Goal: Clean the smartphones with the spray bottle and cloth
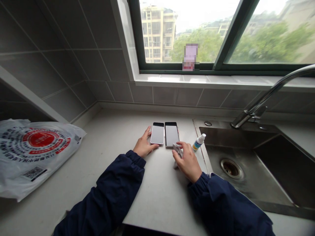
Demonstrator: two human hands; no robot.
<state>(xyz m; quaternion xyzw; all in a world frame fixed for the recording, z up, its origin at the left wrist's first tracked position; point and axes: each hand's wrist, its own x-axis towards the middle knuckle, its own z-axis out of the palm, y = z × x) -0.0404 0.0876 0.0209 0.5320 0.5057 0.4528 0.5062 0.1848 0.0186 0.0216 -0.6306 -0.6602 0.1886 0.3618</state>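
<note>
"Where's the white-rimmed phone (157, 134) from the left hand (143, 145)?"

"Immediately to its right, on the table (152, 193). That hand is spread, thumb along the near edge, fingers at the left side; I can't tell whether it's pressing."

"And the right hand (188, 161)?"

"Curled, a grey cloth (177, 150) pinched in its fingers, by the near right corner of the dark-rimmed phone (171, 136)."

"How are the phones turned?"

"Flat, side by side, long axes running away from the person towards the window (206, 32), a dark band across each far end."

"And around them?"

"The table's pale. A spray bottle (198, 143) is just beside the right hand, then a steel sink (221, 144) with a curved tap (261, 102). Far left, a white plastic bag (39, 150); grey tiles (108, 64) behind."
</note>
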